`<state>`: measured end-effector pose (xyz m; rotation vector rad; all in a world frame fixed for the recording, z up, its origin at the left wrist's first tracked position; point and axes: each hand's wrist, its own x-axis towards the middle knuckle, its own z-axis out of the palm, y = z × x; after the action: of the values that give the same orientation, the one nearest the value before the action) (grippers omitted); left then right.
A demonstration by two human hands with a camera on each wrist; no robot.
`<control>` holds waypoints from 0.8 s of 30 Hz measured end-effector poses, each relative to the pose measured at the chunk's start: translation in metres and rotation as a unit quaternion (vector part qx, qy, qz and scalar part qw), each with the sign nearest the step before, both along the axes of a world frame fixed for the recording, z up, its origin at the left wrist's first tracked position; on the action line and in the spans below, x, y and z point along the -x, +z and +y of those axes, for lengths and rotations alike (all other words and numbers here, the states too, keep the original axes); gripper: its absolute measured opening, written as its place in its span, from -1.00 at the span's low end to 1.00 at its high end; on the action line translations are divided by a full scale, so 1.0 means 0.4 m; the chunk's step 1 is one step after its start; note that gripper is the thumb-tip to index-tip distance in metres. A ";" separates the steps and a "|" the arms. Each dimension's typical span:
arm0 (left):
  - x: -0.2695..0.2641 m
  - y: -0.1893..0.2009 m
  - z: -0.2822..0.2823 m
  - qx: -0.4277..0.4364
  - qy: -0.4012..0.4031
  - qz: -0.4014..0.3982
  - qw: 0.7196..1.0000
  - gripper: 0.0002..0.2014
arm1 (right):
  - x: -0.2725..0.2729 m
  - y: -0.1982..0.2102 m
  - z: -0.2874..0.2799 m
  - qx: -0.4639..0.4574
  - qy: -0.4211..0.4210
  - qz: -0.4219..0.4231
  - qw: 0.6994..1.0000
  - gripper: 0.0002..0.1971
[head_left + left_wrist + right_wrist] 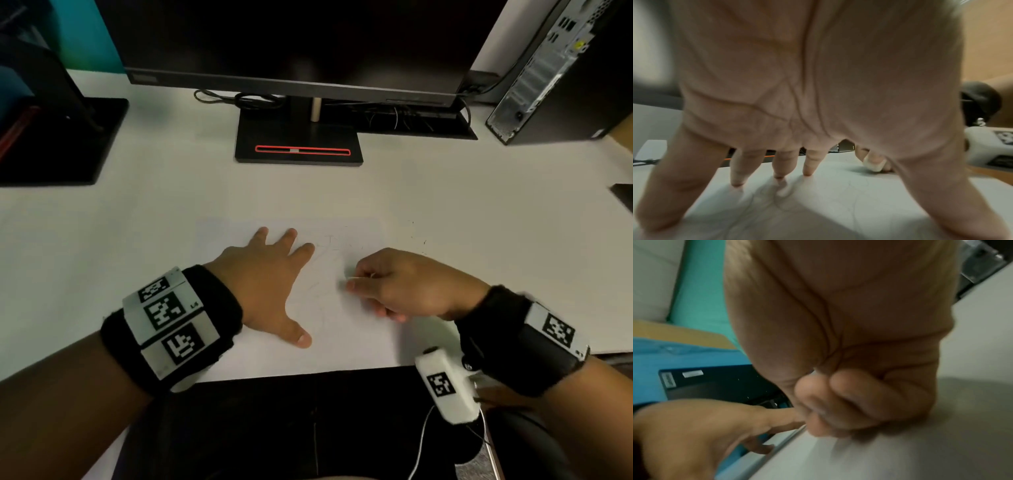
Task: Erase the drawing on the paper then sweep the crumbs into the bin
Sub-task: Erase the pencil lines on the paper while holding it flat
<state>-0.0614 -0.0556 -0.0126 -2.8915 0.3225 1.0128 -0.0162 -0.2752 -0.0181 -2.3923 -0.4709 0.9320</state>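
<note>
A white paper (363, 329) with faint pencil lines (322, 263) lies on the white desk near its front edge. My left hand (274, 274) lies flat on the paper with fingers spread and straight, pressing it down; in the left wrist view its fingertips (807, 173) touch the sheet over faint lines (855, 186). My right hand (387, 284) is curled and pinches a small white eraser (346, 284), also seen as a white eraser (874, 165), against the paper just right of the left hand. The right wrist view is blurred; curled fingers (849, 402) hide the eraser. No bin is in view.
A monitor on a black stand (298, 144) sits at the back centre. A second black stand (68, 137) is at the left, a computer tower (561, 68) at the back right. Dark crumbs (419, 236) are scattered right of the paper. The desk's front edge (308, 371) is close.
</note>
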 end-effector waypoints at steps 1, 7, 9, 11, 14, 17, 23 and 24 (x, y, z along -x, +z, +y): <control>0.000 -0.003 0.000 0.001 0.001 0.001 1.000 0.33 | -0.013 0.006 -0.002 0.026 0.004 -0.039 0.999 -0.63; -0.003 -0.007 -0.007 0.003 0.005 0.018 1.000 0.34 | 0.026 0.009 0.015 0.076 0.137 -0.080 0.984 -0.61; -0.004 -0.009 -0.009 0.002 0.004 0.021 1.000 0.37 | 0.022 0.012 0.013 0.086 0.139 -0.076 0.984 -0.61; -0.003 -0.011 -0.010 0.000 0.004 0.021 1.000 0.38 | -0.008 0.016 0.000 0.087 0.096 -0.122 0.984 -0.61; -0.003 -0.015 -0.010 0.000 0.004 0.021 1.000 0.38 | 0.005 0.010 0.000 0.076 0.095 -0.141 0.982 -0.62; -0.004 -0.015 -0.010 0.001 0.003 0.021 1.000 0.38 | 0.049 0.007 0.013 0.085 0.161 -0.096 0.979 -0.61; -0.003 -0.014 -0.010 0.002 0.007 0.022 1.000 0.38 | 0.020 0.006 -0.014 0.078 0.090 -0.135 0.984 -0.59; -0.002 -0.016 -0.009 0.002 0.007 0.022 1.000 0.39 | 0.040 0.002 -0.006 0.077 0.120 -0.128 0.982 -0.60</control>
<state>-0.0604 -0.0590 -0.0189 -2.8811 0.3081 1.0815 -0.0323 -0.2777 -0.0171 -2.6529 -0.8283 0.7870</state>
